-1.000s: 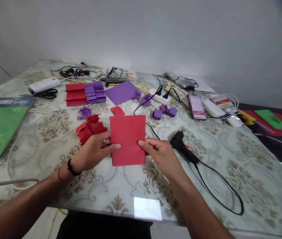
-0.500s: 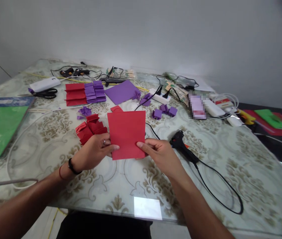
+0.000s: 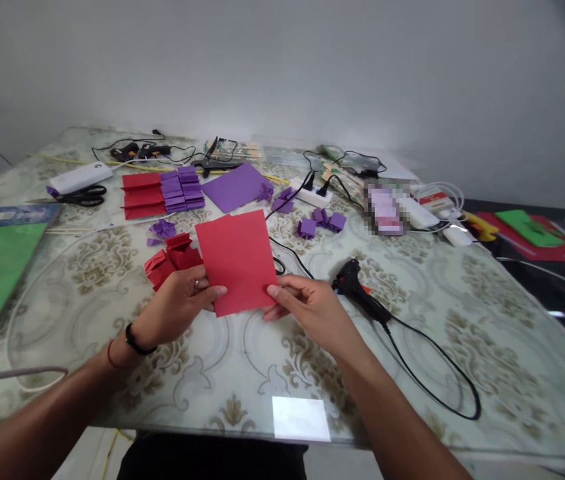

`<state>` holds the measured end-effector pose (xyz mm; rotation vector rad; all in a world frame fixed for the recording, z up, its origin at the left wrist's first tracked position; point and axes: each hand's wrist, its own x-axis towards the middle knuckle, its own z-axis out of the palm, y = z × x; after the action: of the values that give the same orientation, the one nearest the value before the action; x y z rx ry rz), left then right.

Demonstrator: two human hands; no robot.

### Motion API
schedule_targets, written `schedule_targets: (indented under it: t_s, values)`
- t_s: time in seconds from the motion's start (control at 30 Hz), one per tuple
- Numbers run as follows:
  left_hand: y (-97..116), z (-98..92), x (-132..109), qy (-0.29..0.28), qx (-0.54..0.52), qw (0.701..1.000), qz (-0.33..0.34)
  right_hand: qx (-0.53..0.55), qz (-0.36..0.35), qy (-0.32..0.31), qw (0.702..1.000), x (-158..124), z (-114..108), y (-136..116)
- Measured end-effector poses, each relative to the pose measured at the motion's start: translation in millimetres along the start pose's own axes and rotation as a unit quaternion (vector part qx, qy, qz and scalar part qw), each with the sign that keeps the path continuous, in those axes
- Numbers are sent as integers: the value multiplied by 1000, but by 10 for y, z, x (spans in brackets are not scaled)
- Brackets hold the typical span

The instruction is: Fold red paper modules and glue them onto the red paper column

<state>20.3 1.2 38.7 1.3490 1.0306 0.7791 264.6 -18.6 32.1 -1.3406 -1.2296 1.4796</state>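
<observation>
A flat red paper is held up over the table, slightly tilted, between my two hands. My left hand pinches its lower left edge, thumb in front. On the lower right corner, my right hand grips with the thumb in front and fingers behind. Folded red pieces lie just behind my left hand. Farther back are red folded strips, purple folded strips and a purple sheet. Small purple folded pieces sit behind the red paper to the right.
A black glue gun with a looped cable lies right of my right hand. Scissors, a power strip, a phone and a green pack surround the work area on the patterned table.
The red paper has turned slightly counterclockwise and shifted left in view, with both hands still on it. The whole view has shifted a little.
</observation>
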Motion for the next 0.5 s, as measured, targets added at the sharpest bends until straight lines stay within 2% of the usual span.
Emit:
schedule_targets:
  t_s: [0.17,0.37,0.5]
  values:
    - [11,24,-12,14,18,1000,19,6,-1,0,1000,-9,-4,4]
    - [4,45,-27,-16,35,999,13,-97,-87,23,991,-26,-20,-18]
    - [17,58,-38,-7,46,999,28,-86,-89,18,992,-27,-12,-20]
